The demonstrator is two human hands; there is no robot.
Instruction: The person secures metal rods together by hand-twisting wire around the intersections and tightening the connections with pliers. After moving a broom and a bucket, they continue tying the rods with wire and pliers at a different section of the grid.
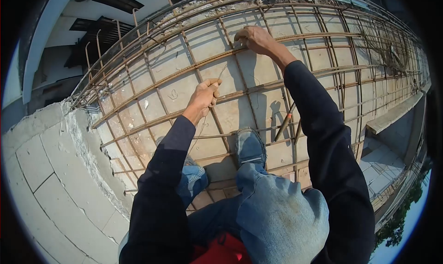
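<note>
My left hand [204,97] is closed on thin tie wire [223,71], whose ends stick out above the fingers and trail below the wrist. It is just above a long rebar in the mesh. Farther forward, my right hand [258,38] has its fingers curled together at a crossing of two rusty rebars [234,51]. Whatever those fingertips pinch is too small or hidden to make out. Between my right forearm and my shoe, a hand tool with a red and black handle [284,122] leans in the mesh, partly covered by my sleeve.
The rebar grid [161,81] lies over pale panels, with my shoe [250,146] standing among the bars. Bent bar ends [99,44] stick up at the far left. A broken concrete edge [85,144] runs along the left. Coiled wire [392,56] lies at the right.
</note>
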